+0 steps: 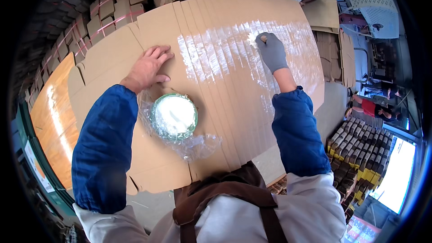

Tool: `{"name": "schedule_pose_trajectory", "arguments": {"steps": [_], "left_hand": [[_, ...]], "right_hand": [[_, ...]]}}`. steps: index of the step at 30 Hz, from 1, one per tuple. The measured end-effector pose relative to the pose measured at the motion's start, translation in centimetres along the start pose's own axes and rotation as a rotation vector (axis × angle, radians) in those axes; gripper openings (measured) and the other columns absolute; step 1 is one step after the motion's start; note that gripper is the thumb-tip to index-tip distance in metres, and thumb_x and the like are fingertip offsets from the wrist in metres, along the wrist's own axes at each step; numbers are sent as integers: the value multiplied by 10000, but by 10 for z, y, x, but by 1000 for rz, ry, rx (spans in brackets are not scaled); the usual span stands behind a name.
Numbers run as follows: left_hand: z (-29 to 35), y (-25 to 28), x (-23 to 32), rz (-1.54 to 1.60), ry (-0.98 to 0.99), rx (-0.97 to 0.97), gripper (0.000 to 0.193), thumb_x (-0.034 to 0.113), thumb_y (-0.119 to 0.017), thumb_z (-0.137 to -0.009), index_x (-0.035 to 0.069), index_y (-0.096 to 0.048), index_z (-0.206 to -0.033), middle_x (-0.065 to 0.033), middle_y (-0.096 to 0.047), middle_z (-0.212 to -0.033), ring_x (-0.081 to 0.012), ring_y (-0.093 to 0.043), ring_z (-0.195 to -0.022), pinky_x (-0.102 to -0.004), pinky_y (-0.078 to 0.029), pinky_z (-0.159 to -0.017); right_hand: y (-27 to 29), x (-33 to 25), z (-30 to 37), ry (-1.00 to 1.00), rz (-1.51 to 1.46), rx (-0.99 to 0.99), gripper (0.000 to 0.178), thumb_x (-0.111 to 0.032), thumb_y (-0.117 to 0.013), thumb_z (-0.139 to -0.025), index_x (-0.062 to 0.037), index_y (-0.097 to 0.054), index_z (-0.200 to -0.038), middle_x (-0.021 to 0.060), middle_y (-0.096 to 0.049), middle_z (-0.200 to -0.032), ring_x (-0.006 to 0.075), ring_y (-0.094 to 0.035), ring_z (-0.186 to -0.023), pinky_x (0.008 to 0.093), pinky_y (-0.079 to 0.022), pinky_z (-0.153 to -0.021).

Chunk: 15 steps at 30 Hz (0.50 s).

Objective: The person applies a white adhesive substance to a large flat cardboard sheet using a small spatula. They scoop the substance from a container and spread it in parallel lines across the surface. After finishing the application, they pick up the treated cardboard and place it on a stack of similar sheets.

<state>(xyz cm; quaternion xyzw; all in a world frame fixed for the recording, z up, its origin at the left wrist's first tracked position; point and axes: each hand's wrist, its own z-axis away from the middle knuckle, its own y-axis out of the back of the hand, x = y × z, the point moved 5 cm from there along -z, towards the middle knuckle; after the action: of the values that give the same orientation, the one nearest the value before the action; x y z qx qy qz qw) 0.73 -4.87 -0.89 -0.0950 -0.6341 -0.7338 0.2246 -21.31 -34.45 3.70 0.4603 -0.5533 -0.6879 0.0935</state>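
Overlapped cardboard sheets with white coating, brush and tub

Item one: cardboard sheets (216,121), brown, laid overlapping in a fan across the work area, their edges stepped from left to right. Each sheet is judged light and stiff along its length, but apt to bend or crease at the cut flaps. A white coating (211,51) is spread over the far right part; that surface is judged slippery and tacky. Hold is best taken at the dry left or near edges, with the coated strips avoided.

Item two: brush, its round wooden handle end (263,39) showing at the top of the fist. It is held at the far right, over the coated strips, by the gloved right hand (272,53), whose fingers are clamped around the handle. The brush is judged light, the bristles soft and wet.

Item three: round green tub (195,119), placed near centre, filled with white paste (174,113) and skirted by crumpled clear plastic film (198,147). It is judged fairly heavy and easily smeared; the outer wall is the better hold.

Item four: bare left hand (150,66), laid on the dry sheets beyond the tub, fingers apart, nothing gripped.
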Motion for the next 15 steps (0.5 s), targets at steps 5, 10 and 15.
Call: {"name": "schedule_pose_trajectory", "arguments": {"steps": [5, 10, 15], "left_hand": [[15, -20, 22, 69, -12, -1, 752, 229, -835, -676, 110, -504, -1341, -65, -415, -1460, -297, -373, -1357, -389, -332, -1145], [7, -4, 3, 13, 20, -4, 765, 231, -836, -674, 120, -496, -1350, -62, -408, -1467, -303, -364, -1365, -396, -329, -1147], [-1, 0, 2, -11, 0, 13, 769, 235, -838, -677, 131, -492, -1356, -58, -408, -1466, -300, -364, -1365, -396, -328, -1149]], "right_hand": [[-5, -14, 42, -9, -68, -243, 137, -199, -621, -898, -89, -657, -970, 177, -646, -959, 384, -640, -849, 444, -508, -761], [23, -10, -35, -52, -68, -124, 168, -198, -626, -886, -52, -653, -964, 178, -674, -902, 347, -657, -846, 417, -520, -779], [-4, -41, -76, 64, -63, -259, 235, -245, -653, -859, -26, -653, -944, 161, -693, -850, 320, -674, -798, 377, -520, -769]]}}
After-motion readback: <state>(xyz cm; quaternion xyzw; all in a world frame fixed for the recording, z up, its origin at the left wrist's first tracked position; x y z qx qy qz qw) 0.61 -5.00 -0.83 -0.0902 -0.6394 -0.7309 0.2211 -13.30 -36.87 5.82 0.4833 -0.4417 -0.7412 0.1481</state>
